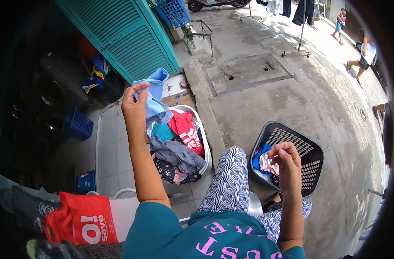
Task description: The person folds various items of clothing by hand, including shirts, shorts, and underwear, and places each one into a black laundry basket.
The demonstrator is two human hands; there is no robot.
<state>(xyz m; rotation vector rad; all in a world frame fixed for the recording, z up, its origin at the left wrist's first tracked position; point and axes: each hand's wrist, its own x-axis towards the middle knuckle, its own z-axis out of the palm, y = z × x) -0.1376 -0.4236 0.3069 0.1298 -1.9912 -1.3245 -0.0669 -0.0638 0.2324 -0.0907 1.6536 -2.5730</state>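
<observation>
My left hand (136, 100) is raised over the tiled step, thumb and fingers pinched on a light blue cloth (156, 97) that hangs in folds. Below that cloth stands a white tub (207, 149) heaped with clothes, among them a red printed garment (186, 131), a grey garment (177, 153) and a dark flowered one (173, 172). My right hand (288, 166) hovers above a dark perforated laundry basket (307, 166), its fingers curled together with nothing showing in them. Inside the basket lie a blue cloth (258, 157) and a pink-and-white cloth (268, 165), partly hidden by this hand.
A teal louvered door (119, 39) stands at upper left, near a blue basket (173, 12). Front-loading machines (50, 93) are in the dark room at left. A red bag (82, 222) sits at lower left. People (364, 56) walk along the sunlit alley at right.
</observation>
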